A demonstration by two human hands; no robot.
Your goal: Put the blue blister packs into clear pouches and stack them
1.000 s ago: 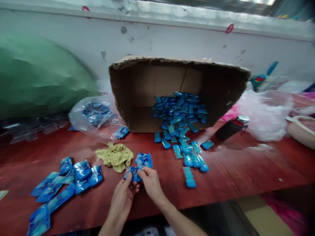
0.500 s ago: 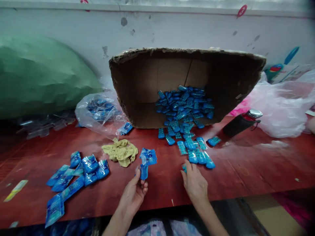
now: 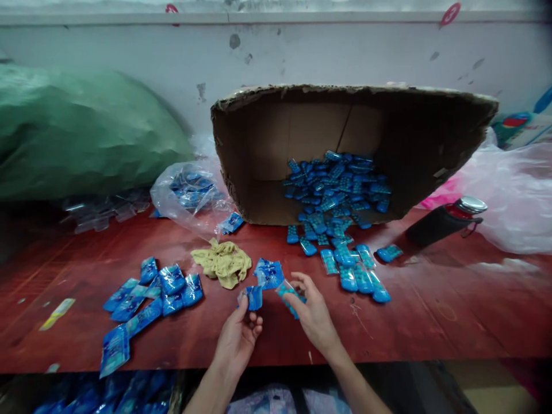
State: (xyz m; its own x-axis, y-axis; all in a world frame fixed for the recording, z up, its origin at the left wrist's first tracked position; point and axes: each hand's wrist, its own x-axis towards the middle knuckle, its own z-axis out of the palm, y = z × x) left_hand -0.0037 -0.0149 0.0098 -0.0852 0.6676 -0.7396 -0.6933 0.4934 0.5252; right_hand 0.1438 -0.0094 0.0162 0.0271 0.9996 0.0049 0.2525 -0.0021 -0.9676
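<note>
Shiny blue plastic was what the left hand (image 3: 237, 339) had hold of: a printed pouch (image 3: 254, 298), nipped between thumb and fingers close to the table's front edge. Probably held by one side like that so most of it stuck out past the fingertips, though I couldn't tell if its mouth was open. The right hand (image 3: 317, 322) had a clear-and-blue pack (image 3: 290, 299) with little turquoise bits in it, thumb on top and fingers around the far side, tilted towards the pouch but well short of touching it. Looked like a light grip, maybe to avoid squashing the clear part.

Just beyond the hands a flat pouch (image 3: 269, 274) lay on the red table (image 3: 409, 333), likely there to be in easy reach. Left of that was a crumpled yellowish cloth (image 3: 222, 263), and further out, towards the front left corner, a loose bunch of plump blue pouches (image 3: 172, 280), some overlapping. I'd guess they were kept off to that side so they didn't mix with the packs.

Over on the right, loose packs (image 3: 364, 276) spilled from a heap (image 3: 340, 181) in a cardboard box (image 3: 263, 155) on its side near the back edge, mouth facing the person, which I reckon made grabbing simpler. A dark-sleeved bottle (image 3: 440, 224) leaned over just right of it.
</note>
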